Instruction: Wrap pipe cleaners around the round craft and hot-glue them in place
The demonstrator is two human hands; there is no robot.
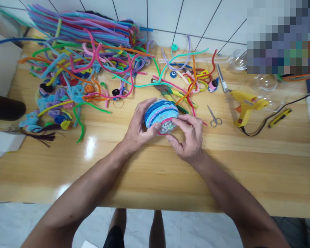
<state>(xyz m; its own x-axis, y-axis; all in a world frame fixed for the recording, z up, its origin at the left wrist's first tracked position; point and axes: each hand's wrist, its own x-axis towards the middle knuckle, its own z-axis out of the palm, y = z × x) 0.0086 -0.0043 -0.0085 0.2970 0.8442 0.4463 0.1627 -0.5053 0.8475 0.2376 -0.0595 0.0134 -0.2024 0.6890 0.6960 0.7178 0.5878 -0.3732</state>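
A ball (161, 112) wound with blue, light blue and lilac pipe cleaners is held just above the wooden table. A pink pipe cleaner (167, 119) rings a round grey, see-through patch on its near side. My left hand (142, 125) is wrapped around the ball's left side, thumb at the edge of the patch. My right hand (188, 136) has its fingertips and thumb on the pink ring at the right, closed on it. Behind the ball lie green-handled pliers (164, 90), partly hidden, and an orange pipe cleaner (188, 91).
A heap of bent pipe cleaners (67, 79) and a bundle of straight ones (88, 29) lie at the back left. To the right are small scissors (214, 117), a yellow glue gun (246, 105) with its cord, a yellow cutter (280, 117) and clear balls (266, 82).
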